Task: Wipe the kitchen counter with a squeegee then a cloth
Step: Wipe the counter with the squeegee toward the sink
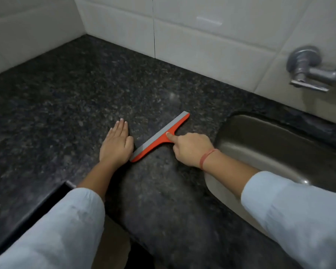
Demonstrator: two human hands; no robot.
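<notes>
An orange squeegee [159,137] with a grey blade lies on the dark speckled granite counter [76,90], blade running diagonally from lower left to upper right. My right hand [190,147] grips its handle, which is hidden under the curled fingers, with the index finger stretched along the neck toward the blade. My left hand [115,143] rests flat on the counter, fingers straight and together, just left of the blade's near end. No cloth is in view.
A steel sink [279,148] is sunk into the counter right of my right hand. A metal tap [306,68] sticks out of the white tiled wall [202,35] above it. The counter's front edge [37,206] runs at lower left.
</notes>
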